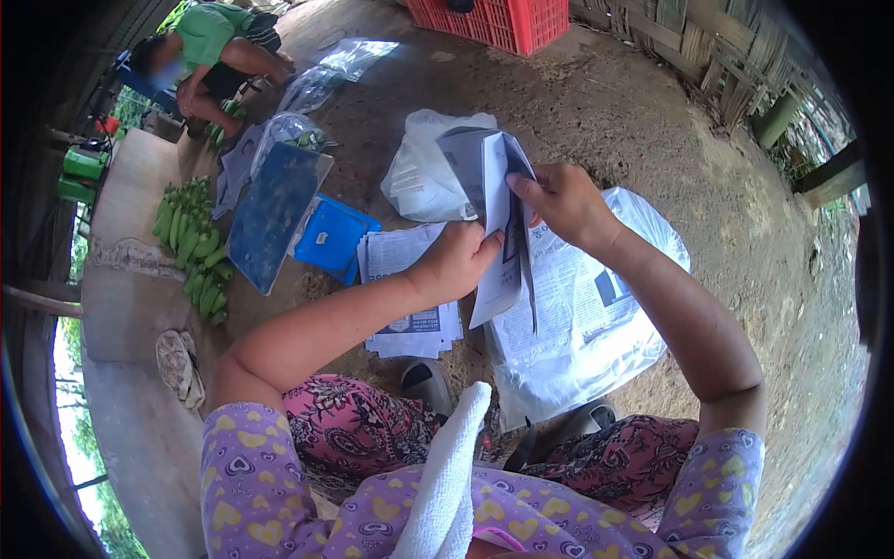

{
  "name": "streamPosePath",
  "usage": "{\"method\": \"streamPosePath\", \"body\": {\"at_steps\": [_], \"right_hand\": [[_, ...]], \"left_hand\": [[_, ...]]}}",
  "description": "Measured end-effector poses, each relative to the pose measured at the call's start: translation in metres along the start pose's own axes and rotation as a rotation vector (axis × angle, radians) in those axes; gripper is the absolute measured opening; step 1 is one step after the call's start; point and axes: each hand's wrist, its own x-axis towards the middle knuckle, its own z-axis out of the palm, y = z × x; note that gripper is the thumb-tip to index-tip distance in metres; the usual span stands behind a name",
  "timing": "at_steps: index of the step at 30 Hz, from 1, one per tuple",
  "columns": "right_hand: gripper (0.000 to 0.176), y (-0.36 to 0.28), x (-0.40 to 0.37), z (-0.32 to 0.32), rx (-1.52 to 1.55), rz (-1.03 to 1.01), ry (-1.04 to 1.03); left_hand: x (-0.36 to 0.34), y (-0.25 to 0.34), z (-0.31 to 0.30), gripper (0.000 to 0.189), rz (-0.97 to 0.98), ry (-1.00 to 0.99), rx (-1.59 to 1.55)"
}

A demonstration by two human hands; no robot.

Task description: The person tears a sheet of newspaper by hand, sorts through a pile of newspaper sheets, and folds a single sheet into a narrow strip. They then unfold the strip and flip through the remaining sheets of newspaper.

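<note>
Folded newspaper sheets (494, 172) stand upright between my hands, over the ground in front of my knees. My left hand (456, 264) grips their near edge with thumb and fingers closed. Higher up on the right side, my right hand (566, 207) pinches the sheets near their top. Below my left forearm lies a loose stack of newspaper (400, 256). A large clear plastic bag (643, 345) with newspaper showing through it is spread under my right arm. Behind the held sheets sits a crumpled white plastic bag (414, 177).
A blue scale (337, 235) with a flat, worn platform (277, 216) stands left of the papers. Green bananas (196, 244) lie further left, near a crumpled cloth (180, 368). A person (207, 42) crouches at the back left. A red crate (503, 23) stands at the back.
</note>
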Motion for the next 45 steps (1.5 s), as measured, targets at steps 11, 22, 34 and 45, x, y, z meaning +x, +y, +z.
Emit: {"method": "streamPosePath", "body": {"at_steps": [11,22,34,45], "right_hand": [[0.058,0.004,-0.009,0.005,0.287,0.044,-0.111],[0.024,-0.008,-0.019,-0.040,-0.256,-0.529,0.287],[0.027,-0.030,-0.037,-0.052,-0.263,-0.337,0.098],[0.032,-0.019,-0.033,-0.048,-0.190,-0.481,0.175]], "left_hand": [[0.006,0.032,-0.007,0.021,0.300,0.097,-0.106],[0.012,-0.003,-0.025,0.026,0.125,-0.032,0.018],[0.008,0.016,-0.025,0.029,0.002,-0.149,0.053],[0.006,0.018,-0.026,0.027,-0.005,-0.141,-0.200]]}}
